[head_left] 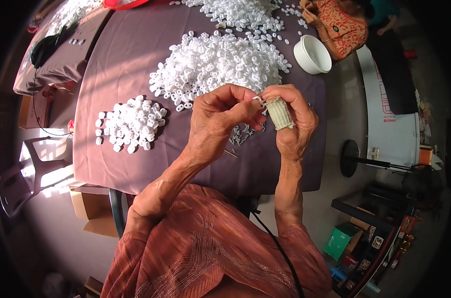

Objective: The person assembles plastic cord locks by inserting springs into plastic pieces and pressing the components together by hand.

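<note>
Hands at near side of large heap of white plastic ovals [218,64]
Left hand [218,111]: fingers pinching small white plastic piece [259,101]; right hand [297,114], ribbed pale-green thumb sleeve [280,114]: finger grasp indeterminable

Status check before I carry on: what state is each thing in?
Left hand: pinching a small white piece
Right hand: curled, fingertips close to it
Ribbed thumb cover: on right thumb
Large two-hole oval heap: loose
Smaller white heap: loose
Small grey pins: scattered
White round tub: uncovered
Cardboard box: open
</note>
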The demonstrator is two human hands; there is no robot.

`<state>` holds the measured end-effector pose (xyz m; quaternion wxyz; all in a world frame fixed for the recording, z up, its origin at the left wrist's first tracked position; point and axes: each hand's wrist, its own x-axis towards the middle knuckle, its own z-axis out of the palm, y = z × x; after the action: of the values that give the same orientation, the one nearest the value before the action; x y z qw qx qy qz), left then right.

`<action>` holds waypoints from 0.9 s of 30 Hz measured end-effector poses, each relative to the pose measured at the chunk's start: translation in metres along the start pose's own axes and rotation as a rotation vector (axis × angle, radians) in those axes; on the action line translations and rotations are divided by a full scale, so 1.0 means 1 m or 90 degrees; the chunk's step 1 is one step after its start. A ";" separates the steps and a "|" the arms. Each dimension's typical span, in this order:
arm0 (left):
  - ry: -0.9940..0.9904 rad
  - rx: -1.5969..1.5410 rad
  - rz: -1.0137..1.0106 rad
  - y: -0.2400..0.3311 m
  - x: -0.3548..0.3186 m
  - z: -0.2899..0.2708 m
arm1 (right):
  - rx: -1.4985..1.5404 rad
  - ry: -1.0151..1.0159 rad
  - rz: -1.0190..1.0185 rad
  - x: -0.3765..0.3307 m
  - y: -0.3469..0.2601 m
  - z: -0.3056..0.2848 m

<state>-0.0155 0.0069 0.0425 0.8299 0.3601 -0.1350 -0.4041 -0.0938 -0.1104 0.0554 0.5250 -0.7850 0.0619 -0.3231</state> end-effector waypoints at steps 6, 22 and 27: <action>-0.004 0.001 0.009 -0.002 0.000 -0.001 | -0.042 -0.039 -0.087 0.003 0.003 -0.002; 0.031 -0.003 0.000 -0.009 0.003 -0.009 | 0.055 -0.008 0.031 -0.001 0.016 0.000; 0.053 -0.040 0.014 0.000 0.007 -0.021 | 0.155 0.000 0.087 0.000 0.035 -0.005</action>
<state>-0.0005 0.0120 0.0269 0.8500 0.3490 -0.0915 -0.3839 -0.0882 -0.1300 0.0270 0.6370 -0.7097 0.0754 -0.2915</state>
